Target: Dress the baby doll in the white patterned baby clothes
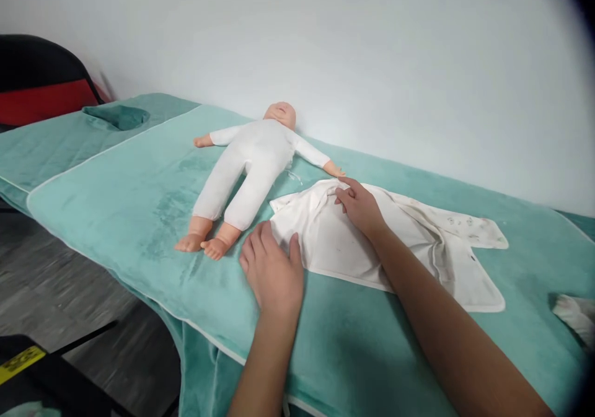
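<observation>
A baby doll (251,169) in a white bodysuit lies on its back on a teal blanket (139,188), arms spread. Beside it on the right lies a cream baby garment (418,243), spread flat. My left hand (272,268) rests flat on the blanket at the garment's near left corner, fingers stretched out and together. My right hand (357,206) is on the garment's upper edge near the doll's hand, fingertips curled and pinching the fabric.
The blanket covers a padded table against a white wall (372,64). A dark chair with a red band (41,88) stands at the far left. A small pale cloth (576,315) lies at the right edge. Grey floor (60,293) shows below left.
</observation>
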{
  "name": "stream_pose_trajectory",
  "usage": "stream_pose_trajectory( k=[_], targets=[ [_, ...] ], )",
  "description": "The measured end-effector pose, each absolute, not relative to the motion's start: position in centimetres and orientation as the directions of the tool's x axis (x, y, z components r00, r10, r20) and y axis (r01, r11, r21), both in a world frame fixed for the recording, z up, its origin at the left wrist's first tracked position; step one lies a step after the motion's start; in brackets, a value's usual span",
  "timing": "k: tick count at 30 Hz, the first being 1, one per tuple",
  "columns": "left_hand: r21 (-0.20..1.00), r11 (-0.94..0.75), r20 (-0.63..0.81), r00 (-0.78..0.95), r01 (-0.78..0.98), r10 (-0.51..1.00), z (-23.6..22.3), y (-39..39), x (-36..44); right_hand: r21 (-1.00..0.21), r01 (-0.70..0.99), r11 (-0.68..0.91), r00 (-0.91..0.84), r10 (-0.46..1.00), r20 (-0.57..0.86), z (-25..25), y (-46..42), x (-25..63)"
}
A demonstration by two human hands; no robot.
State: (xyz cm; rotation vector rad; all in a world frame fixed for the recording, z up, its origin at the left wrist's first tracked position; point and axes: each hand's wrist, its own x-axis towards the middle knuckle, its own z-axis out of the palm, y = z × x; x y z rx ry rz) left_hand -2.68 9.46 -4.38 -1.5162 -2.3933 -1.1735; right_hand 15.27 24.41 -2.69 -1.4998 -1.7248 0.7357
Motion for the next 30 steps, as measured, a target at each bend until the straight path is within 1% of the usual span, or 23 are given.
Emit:
stream_pose_trajectory(
  k=[2,4,7,9,12,14,15,17,18,19,21,22,24,25,26,28,30],
  targets=[
    [0.552,0.227,0.415,-0.500,0.803,0.760,-4.3,9.8,-2.5,-0.766,0.623,0.160,-0.059,0.986,0.158,-2.6,24.5,15.0],
    [0.594,0.166,0.416,-0.477,0.787,0.774,-4.3,10.2,-2.2,-0.737,0.657,0.161,-0.061,0.985,0.160,-2.6,24.5,14.8],
    [0.669,-0.036,0.476,-0.391,0.743,0.788,-4.3,10.6,-1.7,-0.770,0.620,0.150,-0.041,0.986,0.159,-2.7,24.6,14.6],
    [0.670,-0.178,0.552,-0.322,0.721,0.769,-4.1,10.6,-1.0,-0.808,0.572,0.139,-0.020,0.988,0.155,-2.8,24.6,14.6],
    [0.580,-0.391,0.680,-0.161,0.714,0.715,-3.5,10.3,0.7,-0.862,0.496,0.107,0.015,0.991,0.131,-2.7,24.5,14.7],
    [0.481,-0.545,0.733,0.026,0.687,0.680,-3.2,9.9,1.9,-0.895,0.442,0.066,0.060,0.993,0.103,-2.4,24.4,15.0],
    [0.429,-0.611,0.738,0.133,0.665,0.662,-3.1,9.7,2.5,-0.904,0.425,0.047,0.091,0.991,0.094,-2.3,24.3,15.2],
    [0.343,-0.708,0.700,0.334,0.617,0.631,-3.2,9.3,3.3,-0.909,0.415,0.026,0.154,0.983,0.099,-2.0,24.3,15.8],
    [0.325,-0.737,0.667,0.409,0.592,0.623,-3.2,9.1,3.6,-0.906,0.422,0.023,0.175,0.979,0.106,-1.9,24.3,16.1],
    [0.332,-0.753,0.634,0.457,0.567,0.624,-3.3,9.0,3.7,-0.901,0.434,0.021,0.185,0.976,0.112,-1.8,24.4,16.4],
    [0.390,-0.758,0.603,0.477,0.523,0.639,-3.3,8.9,3.4,-0.884,0.468,0.013,0.178,0.978,0.108,-1.6,24.3,16.8],
    [0.420,-0.751,0.614,0.449,0.510,0.649,-3.3,8.9,3.1,-0.871,0.491,0.013,0.159,0.982,0.104,-1.5,24.2,16.8],
    [0.451,-0.703,0.676,0.303,0.550,0.672,-3.3,9.3,1.9,-0.839,0.542,0.040,0.108,0.987,0.117,-1.5,23.8,16.5],
    [0.460,-0.644,0.700,0.197,0.612,0.687,-3.4,9.6,1.2,-0.819,0.570,0.065,0.079,0.988,0.134,-1.5,23.5,16.2],
    [0.468,-0.552,0.709,0.081,0.690,0.701,-3.4,10.0,0.4,-0.797,0.597,0.094,0.048,0.987,0.152,-1.5,23.2,15.9],
    [0.484,-0.283,0.654,-0.128,0.828,0.746,-3.7,10.8,-1.2,-0.742,0.655,0.143,-0.003,0.982,0.187,-1.5,22.5,15.3],
    [0.471,-0.066,0.546,-0.232,0.880,0.805,-3.8,11.5,-2.4,-0.686,0.712,0.148,-0.014,0.980,0.197,-1.3,21.9,14.9]
  ],
)
